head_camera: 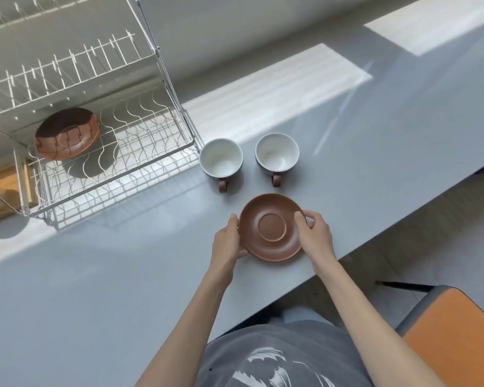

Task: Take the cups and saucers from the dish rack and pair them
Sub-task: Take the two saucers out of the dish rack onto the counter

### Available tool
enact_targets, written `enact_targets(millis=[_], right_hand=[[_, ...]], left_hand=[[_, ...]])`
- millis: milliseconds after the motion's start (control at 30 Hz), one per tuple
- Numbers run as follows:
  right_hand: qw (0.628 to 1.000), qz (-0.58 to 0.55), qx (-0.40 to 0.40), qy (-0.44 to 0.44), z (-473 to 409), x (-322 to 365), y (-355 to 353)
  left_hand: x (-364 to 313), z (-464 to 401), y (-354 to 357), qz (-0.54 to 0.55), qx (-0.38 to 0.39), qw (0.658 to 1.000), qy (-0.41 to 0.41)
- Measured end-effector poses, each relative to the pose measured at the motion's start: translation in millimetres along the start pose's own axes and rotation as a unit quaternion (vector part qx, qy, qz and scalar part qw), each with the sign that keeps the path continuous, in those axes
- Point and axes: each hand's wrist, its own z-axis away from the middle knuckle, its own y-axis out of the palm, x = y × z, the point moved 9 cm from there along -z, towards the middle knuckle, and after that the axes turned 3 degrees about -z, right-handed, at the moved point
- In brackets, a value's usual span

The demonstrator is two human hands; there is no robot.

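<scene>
Hands (229,236) (315,233) are pinching one brown saucer (271,227) by its rim, our grip setting it on the desk (123,275); next we are needing a cup (221,159) centred on it.

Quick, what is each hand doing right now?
Left hand: closed on the brown saucer, left rim.
Right hand: closed on the same saucer, right rim.

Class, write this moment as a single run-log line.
hands: left hand and right hand hold brown saucer | counter: two cups unpaired | dish rack: second saucer remains
</scene>
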Motion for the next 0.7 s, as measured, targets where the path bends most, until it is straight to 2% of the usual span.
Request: enact_targets(millis=[433,700], right_hand=[[1.0,0.008,-0.001,0.0,-6,-1,-1],[0.998,0.055,-0.004,-0.014,2,8,0]], left_hand=[[6,-12,6,-0.011,0.014,1.0,0.0],[4,-16,6,-0.069,0.037,0.996,0.032]])
